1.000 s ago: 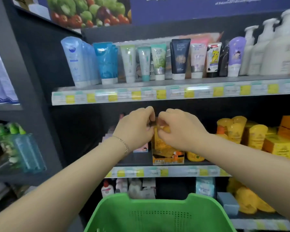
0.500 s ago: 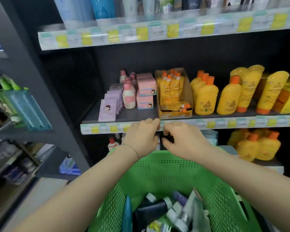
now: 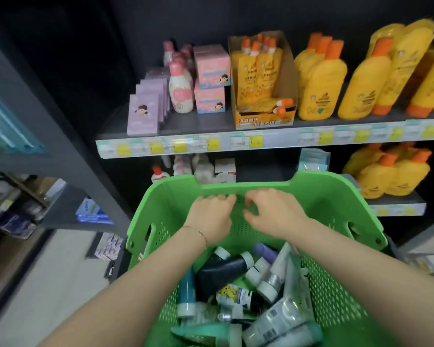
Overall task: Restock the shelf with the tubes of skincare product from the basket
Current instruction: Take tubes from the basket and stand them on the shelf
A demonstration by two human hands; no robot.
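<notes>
Both hands hang over the far end of the green basket [image 3: 246, 182], just short of its back wall. The left hand [image 3: 212, 216] shows me its back, with the fingers [image 3: 218, 198] bent loosely downward and close together. Nothing is in them that I can see, though their tips are hidden. The right hand [image 3: 273, 214] has its fingers [image 3: 252, 196] half bent and slightly spread, with nothing between them. Whether either hand brushes the perforated plastic I cannot tell. A thin bracelet [image 3: 203, 235] sits on the left wrist. The tubes lie jumbled in the basket bottom, beneath the forearms: a black tube [image 3: 223, 269] with a white cap, a teal tube [image 3: 186, 291], a purple-tipped tube [image 3: 263, 250], a white tube with a yellow cartoon figure [image 3: 233, 295], and silvery-white tubes [image 3: 281, 316] carrying barcodes. Their printing is too small to read. Behind the basket the dark grey shelf [image 3: 206, 123] carries a strip of yellow and white price labels [image 3: 236, 144], blurred past reading. On it stand lilac boxes [image 3: 143, 116] with a cartoon face, a pink-and-white bottle [image 3: 181, 91], stacked pink boxes [image 3: 211, 68], a cardboard display box [image 3: 290, 71] of orange-capped pouches with Chinese characters across its front, and yellow bottles [image 3: 321, 78] with orange caps. More yellow bottles [image 3: 391, 171] fill the shelf below, to the right. The back panel is black, and a pale floor [image 3: 48, 284] shows at the lower left.
</notes>
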